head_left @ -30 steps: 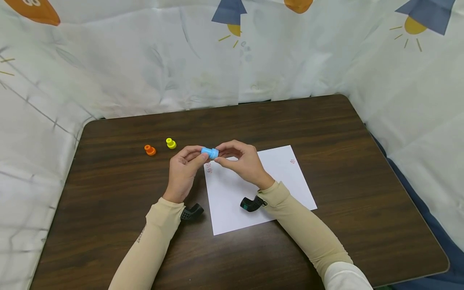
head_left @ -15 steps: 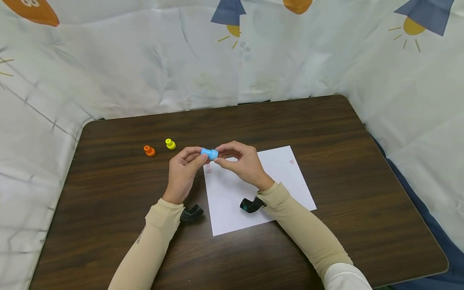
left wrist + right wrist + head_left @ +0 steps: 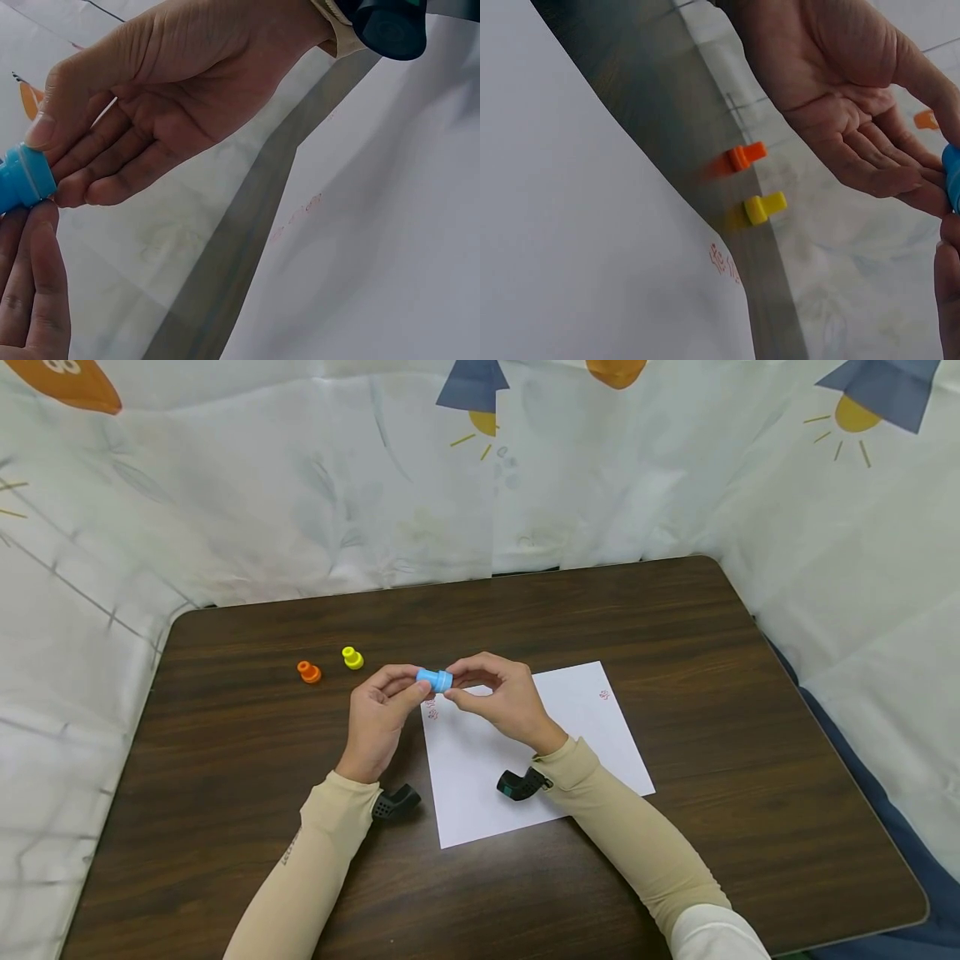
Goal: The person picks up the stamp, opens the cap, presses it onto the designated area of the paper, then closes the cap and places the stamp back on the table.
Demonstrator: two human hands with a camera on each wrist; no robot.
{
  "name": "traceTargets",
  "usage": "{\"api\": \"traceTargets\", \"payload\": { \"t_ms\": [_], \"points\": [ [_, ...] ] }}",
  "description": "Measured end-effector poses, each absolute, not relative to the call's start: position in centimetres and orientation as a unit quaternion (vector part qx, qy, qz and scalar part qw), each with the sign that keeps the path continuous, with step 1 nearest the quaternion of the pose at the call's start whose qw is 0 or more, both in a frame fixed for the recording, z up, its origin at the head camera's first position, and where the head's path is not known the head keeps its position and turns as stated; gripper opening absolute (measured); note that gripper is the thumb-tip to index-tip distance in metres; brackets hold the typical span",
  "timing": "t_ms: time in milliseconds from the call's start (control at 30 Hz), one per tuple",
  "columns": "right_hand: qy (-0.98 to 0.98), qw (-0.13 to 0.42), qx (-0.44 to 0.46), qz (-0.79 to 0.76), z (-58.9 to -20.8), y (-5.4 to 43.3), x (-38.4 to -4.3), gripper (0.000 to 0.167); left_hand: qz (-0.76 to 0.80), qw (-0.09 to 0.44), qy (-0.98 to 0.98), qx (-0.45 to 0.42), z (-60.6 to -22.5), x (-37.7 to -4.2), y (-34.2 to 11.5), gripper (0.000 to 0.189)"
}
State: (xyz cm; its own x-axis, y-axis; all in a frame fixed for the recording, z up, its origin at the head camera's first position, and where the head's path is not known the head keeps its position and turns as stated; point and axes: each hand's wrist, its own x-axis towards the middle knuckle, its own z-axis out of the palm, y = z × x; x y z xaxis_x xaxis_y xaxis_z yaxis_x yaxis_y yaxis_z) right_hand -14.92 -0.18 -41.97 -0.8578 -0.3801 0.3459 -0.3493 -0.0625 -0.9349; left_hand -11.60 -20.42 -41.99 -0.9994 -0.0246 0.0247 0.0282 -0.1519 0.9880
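Note:
A small blue stamp (image 3: 435,680) lies sideways between my two hands, held up over the top left corner of a white paper sheet (image 3: 540,760). My left hand (image 3: 377,718) pinches its narrow left end between thumb and fingers. The broader right end is pinched by my right hand (image 3: 513,697); in the left wrist view the thumb of the right hand presses on the ridged rim of the blue stamp (image 3: 30,176). Small red prints mark the paper's two upper corners.
An orange stamp (image 3: 308,672) and a yellow stamp (image 3: 352,657) stand on the dark wood table (image 3: 225,760), left of the hands. White printed cloth (image 3: 300,485) surrounds the table's back and sides. Each wrist carries a black camera (image 3: 521,783).
Both hands keep their hold on the blue stamp, almost still. The whole view shifts very slightly.

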Motion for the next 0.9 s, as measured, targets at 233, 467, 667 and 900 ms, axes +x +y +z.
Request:
{"api": "traceTargets", "payload": {
  "t_ms": [233,467,667,900],
  "points": [
    [0.685,0.010,-0.265,-0.679,-42.09,-0.17,-14.93,0.027,-0.761,0.014,-0.649,0.007,-42.04,-11.58,-20.31,0.014],
    [0.687,0.008,-0.265,-0.677,-42.12,-0.15,-14.92,0.027,-0.762,0.013,-0.647,0.010,-42.05,-11.58,-20.26,0.014],
    [0.687,0.007,-0.266,-0.676,-42.14,-0.16,-14.94,0.027,-0.760,0.013,-0.649,0.018,-42.27,-11.63,-20.25,0.014],
    [0.686,0.007,-0.267,-0.677,-42.28,-0.20,-15.00,0.026,-0.764,0.015,-0.644,0.018,-42.55,-11.73,-20.16,0.014]
  ]
}}
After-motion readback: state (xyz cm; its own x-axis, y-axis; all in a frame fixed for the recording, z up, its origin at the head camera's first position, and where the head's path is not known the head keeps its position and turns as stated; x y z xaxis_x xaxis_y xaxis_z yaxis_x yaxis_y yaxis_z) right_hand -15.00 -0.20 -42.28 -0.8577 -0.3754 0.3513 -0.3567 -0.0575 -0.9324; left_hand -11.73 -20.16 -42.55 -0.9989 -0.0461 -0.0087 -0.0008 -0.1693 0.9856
